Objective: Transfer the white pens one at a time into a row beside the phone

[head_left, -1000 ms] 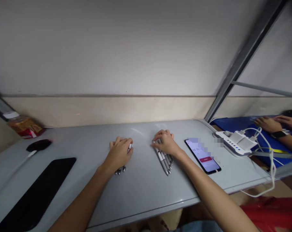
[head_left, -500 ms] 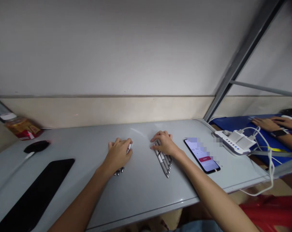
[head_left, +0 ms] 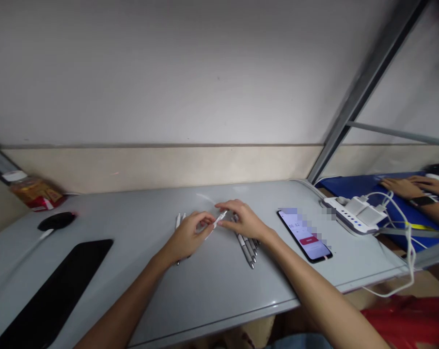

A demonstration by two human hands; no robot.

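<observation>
White pen [head_left: 219, 218] was held by left hand [head_left: 189, 233] and right hand [head_left: 242, 219], at fingertips | grey pens [head_left: 247, 253] were partly covered by right hand | other pens [head_left: 178, 221], by left hand

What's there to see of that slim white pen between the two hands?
The slim, white, plastic-looking pen is straight and narrow, held over the grey, smooth-topped table. It slants, its far end pointing right. Fingers of the bare left hand touch it lower down; those of the bare right hand are around its far end. Fingers hide parts of it, and its finer details are too blurred to tell.
</observation>
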